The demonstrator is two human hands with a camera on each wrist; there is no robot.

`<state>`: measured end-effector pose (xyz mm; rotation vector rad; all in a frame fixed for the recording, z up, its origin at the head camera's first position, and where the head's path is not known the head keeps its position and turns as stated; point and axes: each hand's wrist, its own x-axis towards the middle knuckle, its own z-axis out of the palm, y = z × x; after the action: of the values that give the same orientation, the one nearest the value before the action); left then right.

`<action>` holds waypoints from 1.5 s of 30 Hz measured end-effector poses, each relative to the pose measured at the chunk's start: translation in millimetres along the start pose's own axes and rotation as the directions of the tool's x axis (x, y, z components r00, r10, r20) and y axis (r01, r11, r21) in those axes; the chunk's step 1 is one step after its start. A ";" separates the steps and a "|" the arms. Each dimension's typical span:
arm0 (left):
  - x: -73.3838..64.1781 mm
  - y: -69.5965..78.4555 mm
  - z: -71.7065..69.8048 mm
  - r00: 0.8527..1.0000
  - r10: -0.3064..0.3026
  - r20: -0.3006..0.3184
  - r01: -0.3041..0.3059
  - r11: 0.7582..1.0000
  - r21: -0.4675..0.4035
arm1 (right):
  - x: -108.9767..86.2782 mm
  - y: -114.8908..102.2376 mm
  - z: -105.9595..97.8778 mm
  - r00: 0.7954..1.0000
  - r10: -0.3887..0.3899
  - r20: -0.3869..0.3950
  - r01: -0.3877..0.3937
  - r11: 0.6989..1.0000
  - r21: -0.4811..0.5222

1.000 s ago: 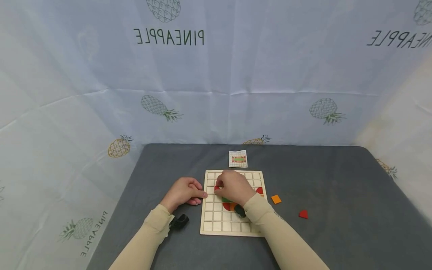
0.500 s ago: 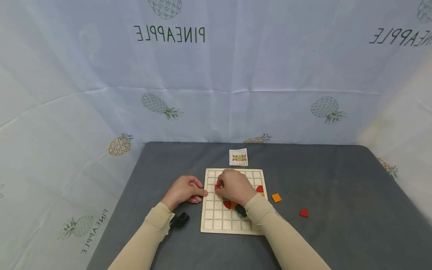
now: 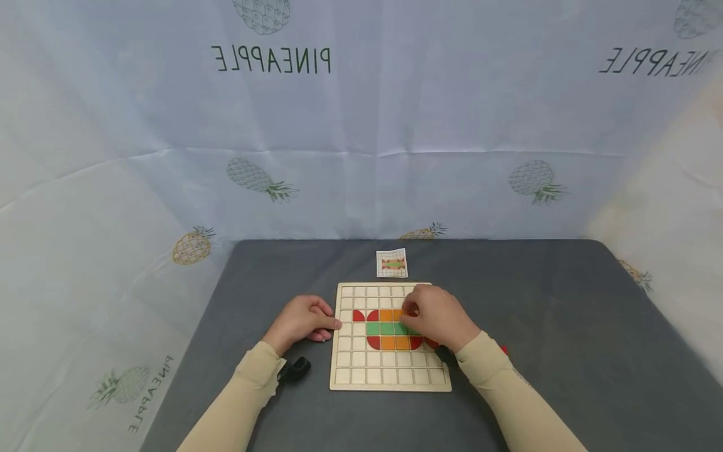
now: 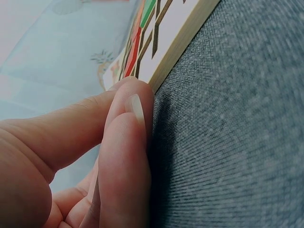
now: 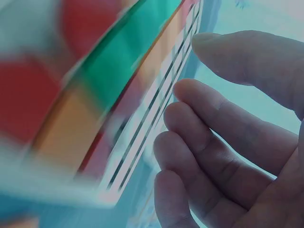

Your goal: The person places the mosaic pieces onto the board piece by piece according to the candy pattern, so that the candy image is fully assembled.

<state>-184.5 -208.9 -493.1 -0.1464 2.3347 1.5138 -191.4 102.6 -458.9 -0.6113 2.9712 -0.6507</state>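
Observation:
A wooden grid board (image 3: pixel 361 376) lies on the dark table. Red quarter-round pieces (image 3: pixel 358 316), orange squares (image 3: pixel 388 343) and a row of green squares (image 3: pixel 373 328) fill cells across its middle. My left hand (image 3: pixel 302 323) pinches the board's left edge, thumb at the top rim and a fingertip (image 4: pixel 128 137) against the side. My right hand (image 3: pixel 440 317) hovers over the right end of the pattern, hiding some pieces. In the right wrist view its thumb (image 5: pixel 247 52) and fingers (image 5: pixel 190 128) stand apart with nothing between them.
Behind the board lies a small card (image 3: pixel 392 263) printed with a similar coloured pattern. A red piece (image 3: pixel 504 349) shows beside the right sleeve (image 3: pixel 497 376) on the table. White pineapple-print cloth (image 3: pixel 361 125) rises behind the table (image 3: pixel 305 257).
My right hand has moved right, away from the red piece at the pattern's upper left, which stays on the board. The sleeve now covers the loose orange square. My left hand stays at the edge.

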 end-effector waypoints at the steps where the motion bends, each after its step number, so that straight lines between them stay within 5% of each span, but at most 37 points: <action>1: -0.6 -0.1 -0.3 1.000 -0.005 -0.001 0.005 1.000 0.000 | -5.4 5.3 -3.9 1.000 0.019 -0.002 -0.019 1.000 -0.007; 13: -3.8 -4.7 -7.3 1.000 -0.027 -0.017 0.026 1.000 -0.008 | -54.3 53.9 -26.7 0.985 0.155 -0.080 -0.160 0.985 -0.065; 25: -1.6 5.3 -5.8 0.999 -0.036 -0.020 0.036 0.999 -0.006 | -60.2 63.9 -26.2 0.974 0.218 -0.052 -0.222 0.972 -0.080; 45: -0.5 -1.4 1.6 0.999 -0.039 -0.009 0.039 0.999 -0.013 | -64.1 67.7 -19.2 0.979 0.197 -0.056 -0.198 0.980 -0.025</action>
<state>-183.3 -208.1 -494.7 -0.2022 2.3163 1.5127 -159.6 191.4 -472.0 -0.2982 3.0422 -0.6148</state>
